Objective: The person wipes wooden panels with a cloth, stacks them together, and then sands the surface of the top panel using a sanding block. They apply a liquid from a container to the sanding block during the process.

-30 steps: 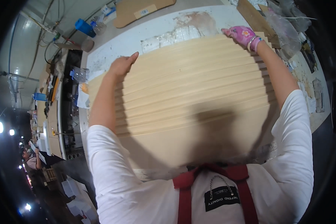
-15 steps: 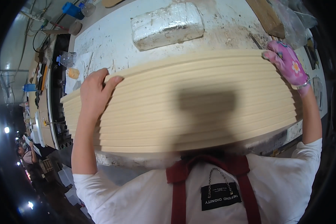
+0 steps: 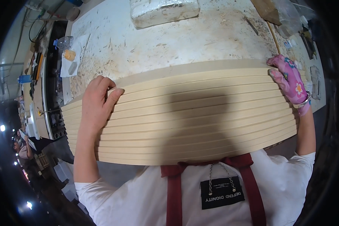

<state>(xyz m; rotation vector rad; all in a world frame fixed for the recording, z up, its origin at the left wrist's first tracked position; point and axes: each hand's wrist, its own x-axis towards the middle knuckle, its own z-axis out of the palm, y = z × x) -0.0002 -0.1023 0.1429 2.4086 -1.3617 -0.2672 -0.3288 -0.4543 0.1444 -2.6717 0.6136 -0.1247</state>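
**Stack of boards held over the bench**

The person holds a stack of pale wooden boards [image 3: 192, 116] edge-on against the chest, above the near edge of the scuffed white workbench [image 3: 169, 41]. The bare left hand [image 3: 96, 101] clasps the stack's left end — fingers curled over the top board. The right hand [image 3: 290, 79], in a pink flowered glove, grips the right end. A plastic-wrapped white block [image 3: 164, 11] lies farther back.
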